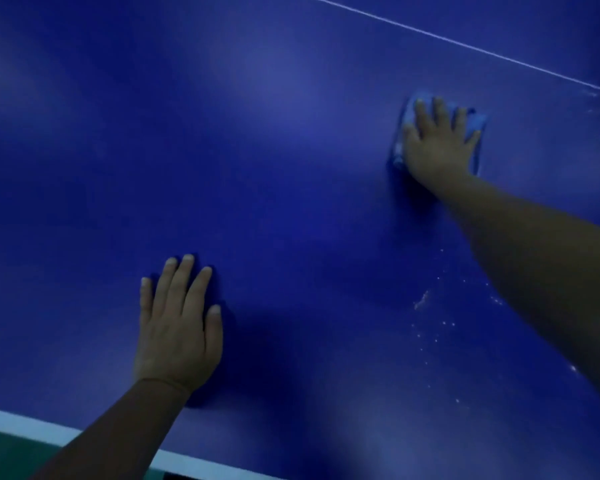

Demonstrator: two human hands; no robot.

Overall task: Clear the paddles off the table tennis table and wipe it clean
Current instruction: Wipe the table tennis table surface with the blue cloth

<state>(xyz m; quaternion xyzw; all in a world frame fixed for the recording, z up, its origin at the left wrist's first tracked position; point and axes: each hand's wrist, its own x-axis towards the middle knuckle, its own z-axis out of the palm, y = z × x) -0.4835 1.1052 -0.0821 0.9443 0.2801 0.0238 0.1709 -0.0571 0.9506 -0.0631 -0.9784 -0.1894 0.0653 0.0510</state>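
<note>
We see the right hand (437,140) stretched far out on a straight arm, its fingers spread and flat, pressing a pale blue cloth (473,123) down onto the blue table (274,150). The hand does not curl round the cloth; it lies open on top of it, and the cloth shows as a folded pad peeking out beyond the fingertips and along both sides of the palm. Just past the fingertips, up and to the right, a thin white line (465,45) runs slantwise across the tabletop, near the cloth but not touching it. Below that hand, close beside the forearm, we see a scatter of small white specks (430,313) on the surface, with one larger smudge among them. Well apart from the right hand, nearer to us and to its left, the left hand (179,327) rests palm down on the bare table, fingers straight and close together, thumb alongside, holding nothing. Behind its wrist, the white edge stripe (25,422) of the table crosses the lower left corner, and beyond that stripe we see a strip of dark green floor (4,455). We see no paddles anywhere around either hand. The picture is dim and a little blurred, so the cloth's weave cannot be told.
</note>
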